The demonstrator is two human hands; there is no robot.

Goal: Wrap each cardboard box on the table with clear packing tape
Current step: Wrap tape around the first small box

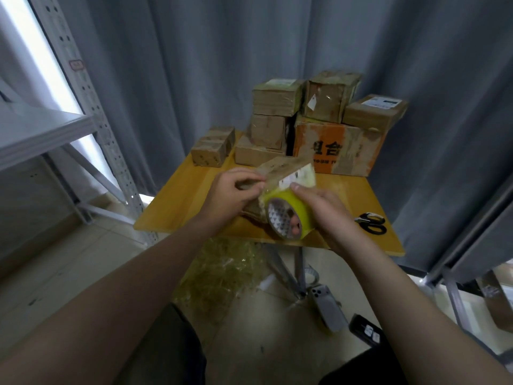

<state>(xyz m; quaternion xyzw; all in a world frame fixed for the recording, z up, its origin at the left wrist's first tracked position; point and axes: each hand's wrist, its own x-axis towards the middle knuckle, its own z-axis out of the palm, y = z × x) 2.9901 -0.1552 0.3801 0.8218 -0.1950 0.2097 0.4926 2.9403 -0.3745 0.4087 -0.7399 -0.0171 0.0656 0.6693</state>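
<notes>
Nearest, the right hand grips a yellowish roll of clear tape, fingers through its core, while the left hand holds, perhaps pinching loose tape against it, a scuffed, tape-glossed brown box tilted above the yellow table, stacked boxes behind.

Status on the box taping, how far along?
Done, apparently: several boxes in the back stack look glossy with tape, though I cannot vouch for every one. In hand: the left hand grips a box while the right hand holds the tape roll against it. Left: finishing and cutting this wrap; the scissors lie unused on the table.
</notes>
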